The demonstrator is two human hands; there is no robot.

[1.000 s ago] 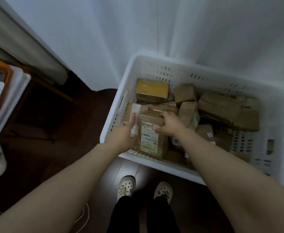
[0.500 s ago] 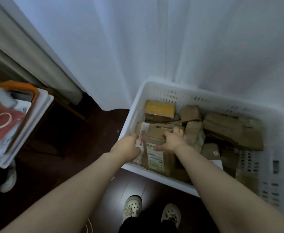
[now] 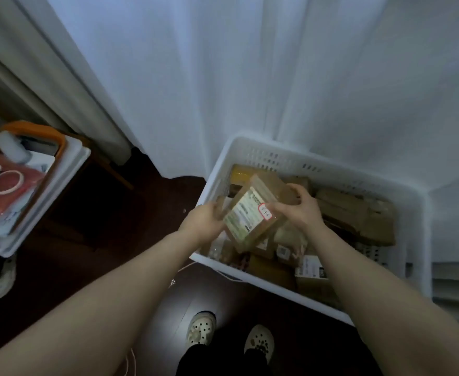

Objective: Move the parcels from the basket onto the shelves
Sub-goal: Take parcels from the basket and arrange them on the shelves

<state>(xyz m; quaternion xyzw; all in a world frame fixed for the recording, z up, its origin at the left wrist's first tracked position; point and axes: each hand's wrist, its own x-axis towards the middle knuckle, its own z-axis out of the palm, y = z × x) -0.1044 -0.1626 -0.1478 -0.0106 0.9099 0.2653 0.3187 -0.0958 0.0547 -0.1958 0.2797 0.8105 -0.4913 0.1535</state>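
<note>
I see a dark wooden floor [image 3: 92, 256] carrying everything here. On its right side sits a white slotted basket [image 3: 299, 158], pushed against a white curtain [image 3: 223, 77] that hangs down to the floor's far edge. At the left edge stands a white tray unit [image 3: 60, 185], with a pale shoe [image 3: 1, 280] on the floor beside it

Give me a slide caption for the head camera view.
Both hands lift a labelled parcel above the white basket.

The held parcel [image 3: 252, 215] carries a printed shipping label [image 3: 243, 213] and a red-bordered sticker [image 3: 265, 213]; their writing is too blurred to read.
</note>
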